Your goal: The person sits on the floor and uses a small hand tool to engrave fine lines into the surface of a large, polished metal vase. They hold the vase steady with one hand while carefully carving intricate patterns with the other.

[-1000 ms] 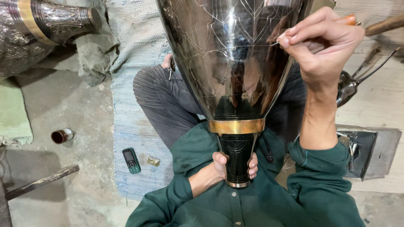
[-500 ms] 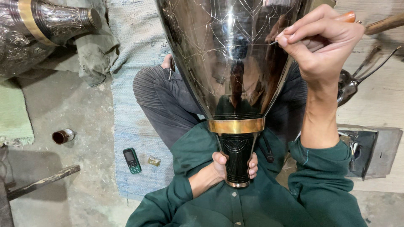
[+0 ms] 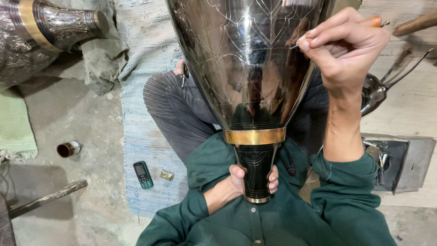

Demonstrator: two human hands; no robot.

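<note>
A large polished metal vase [image 3: 246, 59] with scratched leaf lines and a brass band rests on my lap, its narrow dark neck toward my chest. My left hand [image 3: 252, 178] wraps around that neck near its brass rim. My right hand [image 3: 346, 45] pinches a thin engraving tool [image 3: 377, 21] with an orange handle, its point touching the vase's upper right side. I wear green sleeves and grey trousers and sit on a pale blue mat [image 3: 145, 136].
A second engraved vase [image 3: 41, 32] lies at top left on grey-green cloth. On the floor are a small metal cup [image 3: 68, 149], a mobile phone [image 3: 143, 174], a small brass piece [image 3: 166, 175] and a wooden stick [image 3: 45, 199]. Metal tools [image 3: 387, 86] and a dark tray [image 3: 400, 159] sit at right.
Almost nothing differs; my right hand has shifted very slightly on the vase's surface while the left keeps hold of the neck.
</note>
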